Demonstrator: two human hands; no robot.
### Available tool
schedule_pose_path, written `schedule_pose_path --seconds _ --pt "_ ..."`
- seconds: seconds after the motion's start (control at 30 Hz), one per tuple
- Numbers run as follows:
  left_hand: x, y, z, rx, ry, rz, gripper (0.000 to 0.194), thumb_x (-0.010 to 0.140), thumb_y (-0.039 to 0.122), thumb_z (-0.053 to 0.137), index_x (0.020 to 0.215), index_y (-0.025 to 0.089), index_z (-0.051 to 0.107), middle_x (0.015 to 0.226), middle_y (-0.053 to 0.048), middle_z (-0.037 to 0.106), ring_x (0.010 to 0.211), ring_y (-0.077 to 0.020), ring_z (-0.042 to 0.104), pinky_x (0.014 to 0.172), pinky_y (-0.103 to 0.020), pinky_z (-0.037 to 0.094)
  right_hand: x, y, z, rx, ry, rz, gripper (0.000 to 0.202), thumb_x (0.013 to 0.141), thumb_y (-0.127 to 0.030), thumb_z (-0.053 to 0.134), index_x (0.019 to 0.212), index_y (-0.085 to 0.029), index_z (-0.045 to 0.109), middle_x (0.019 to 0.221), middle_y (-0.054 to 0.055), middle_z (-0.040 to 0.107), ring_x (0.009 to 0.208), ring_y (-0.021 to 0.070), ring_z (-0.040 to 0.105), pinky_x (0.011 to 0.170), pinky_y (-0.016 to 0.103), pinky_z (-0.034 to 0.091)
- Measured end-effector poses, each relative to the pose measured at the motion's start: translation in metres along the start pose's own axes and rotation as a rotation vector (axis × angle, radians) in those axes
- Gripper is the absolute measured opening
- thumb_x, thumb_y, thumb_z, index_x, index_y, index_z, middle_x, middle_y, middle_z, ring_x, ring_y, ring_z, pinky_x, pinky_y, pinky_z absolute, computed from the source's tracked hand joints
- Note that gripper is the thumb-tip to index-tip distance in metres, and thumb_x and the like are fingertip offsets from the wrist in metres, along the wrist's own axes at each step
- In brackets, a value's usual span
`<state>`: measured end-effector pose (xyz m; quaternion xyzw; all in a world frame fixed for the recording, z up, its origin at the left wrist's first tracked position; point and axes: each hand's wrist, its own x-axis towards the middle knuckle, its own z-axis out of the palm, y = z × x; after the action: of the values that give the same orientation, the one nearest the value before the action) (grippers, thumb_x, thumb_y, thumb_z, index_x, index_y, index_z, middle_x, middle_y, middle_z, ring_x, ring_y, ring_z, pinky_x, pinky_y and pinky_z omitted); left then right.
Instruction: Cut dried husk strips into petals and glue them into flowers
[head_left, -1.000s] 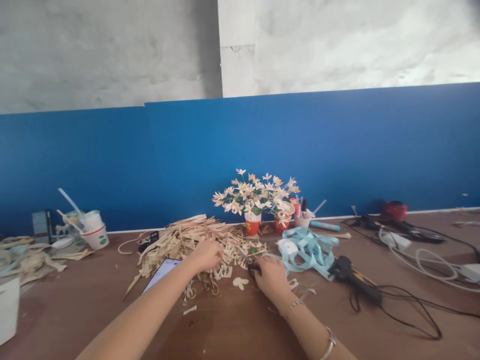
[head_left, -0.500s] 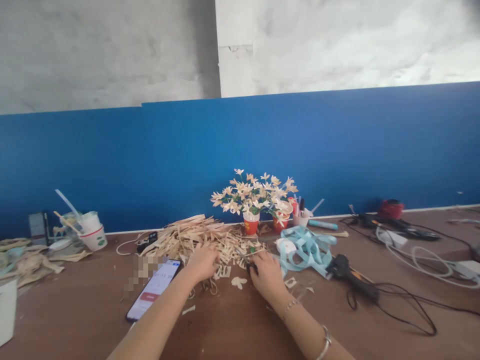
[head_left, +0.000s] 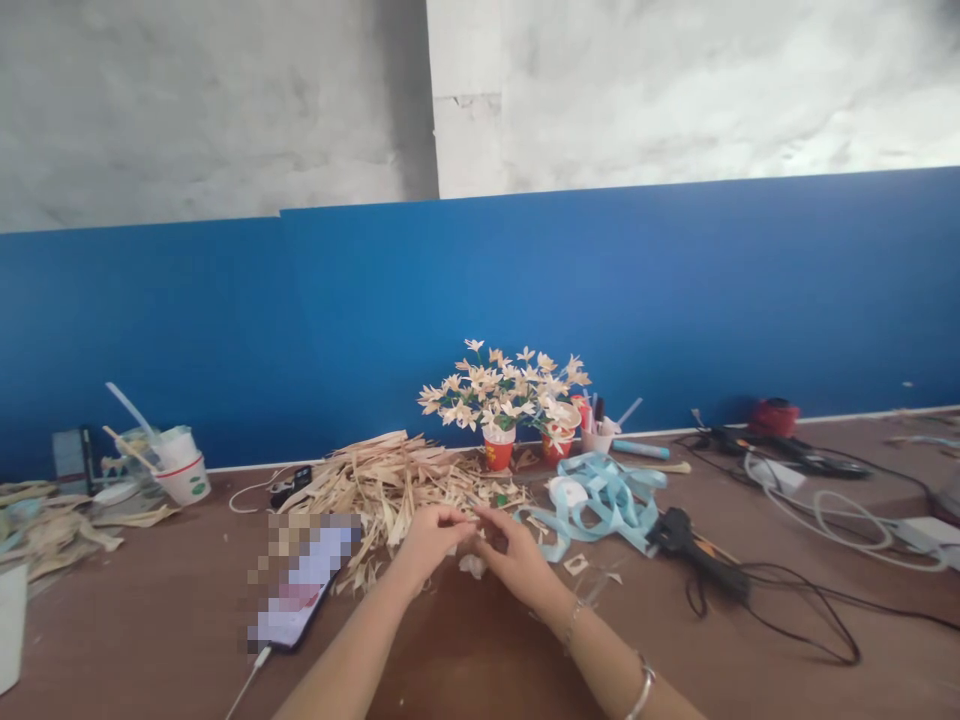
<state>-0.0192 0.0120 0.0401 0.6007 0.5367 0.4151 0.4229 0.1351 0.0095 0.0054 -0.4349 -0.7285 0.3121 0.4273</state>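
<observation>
My left hand [head_left: 433, 538] and my right hand [head_left: 512, 552] come together at the near edge of a pile of dry, pale husk strips [head_left: 382, 480]. Fingers of both are closed and their tips nearly meet; whatever lies between them is too small to make out. A whitish scrap [head_left: 472, 566] shows just below the fingertips. Behind the hands, pale husk flowers [head_left: 510, 385] stand in a red and white pot [head_left: 498, 448], with a second red pot [head_left: 556, 447] to its right.
A phone [head_left: 304, 590] with a cable lies left of my forearm. To the right are light blue ribbon [head_left: 611, 500], a black glue gun [head_left: 697, 555] with its cord, and white cables [head_left: 840, 520]. Cups [head_left: 184, 475] stand far left, a pen cup [head_left: 598, 437] behind the ribbon.
Both hands have drawn together at the front of the pile. The dark-handled scissors that were at my right hand are no longer visible there. My left hand has moved right, off the strips.
</observation>
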Motion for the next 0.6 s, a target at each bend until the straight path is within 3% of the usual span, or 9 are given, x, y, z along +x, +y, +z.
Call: schedule_pose_path --seconds 0.13,0.27,0.47,0.6 --pt "-0.005 -0.007 0.006 -0.486 -0.006 -0.056 0.017 0.063 0.028 0.070 0.068 0.012 0.065 0.065 -0.001 0.061 0.050 -0.0059 0.046 0.049 -0.019 0.037 0.004 0.001 -0.002 0.168 -0.065 0.106 0.028 0.077 -0.037 0.052 0.068 -0.015 0.066 0.058 0.002 0.061 0.051 0.0129 0.051 0.051 0.024 0.042" --pt "-0.006 -0.018 0.005 -0.978 0.061 -0.147 0.013 0.069 0.021 0.069 0.078 0.014 0.064 0.076 -0.003 0.063 0.052 -0.0039 0.051 0.045 -0.014 0.040 0.006 0.000 -0.007 0.333 -0.095 0.198 0.031 0.073 -0.044 0.056 0.066 -0.015 0.065 0.056 0.001 0.062 0.043 0.0095 0.046 0.044 0.021 0.036" --pt "-0.009 -0.023 0.000 -1.084 0.180 -0.229 0.002 0.074 0.009 0.063 0.074 0.011 0.063 0.074 -0.004 0.067 0.055 -0.0064 0.060 0.044 -0.012 0.047 0.004 -0.007 -0.010 0.395 -0.121 0.261 0.036 0.069 -0.050 0.059 0.059 -0.016 0.061 0.056 0.001 0.062 0.046 0.0097 0.047 0.047 0.022 0.037" --pt "-0.010 -0.020 -0.003 -1.079 0.232 -0.226 0.005 0.075 0.007 0.061 0.073 0.011 0.063 0.074 -0.006 0.070 0.062 -0.0088 0.065 0.052 -0.014 0.052 0.006 -0.001 -0.010 0.386 -0.044 0.282 0.027 0.062 -0.042 0.066 0.059 -0.016 0.058 0.054 0.000 0.060 0.047 0.0111 0.049 0.047 0.022 0.036"
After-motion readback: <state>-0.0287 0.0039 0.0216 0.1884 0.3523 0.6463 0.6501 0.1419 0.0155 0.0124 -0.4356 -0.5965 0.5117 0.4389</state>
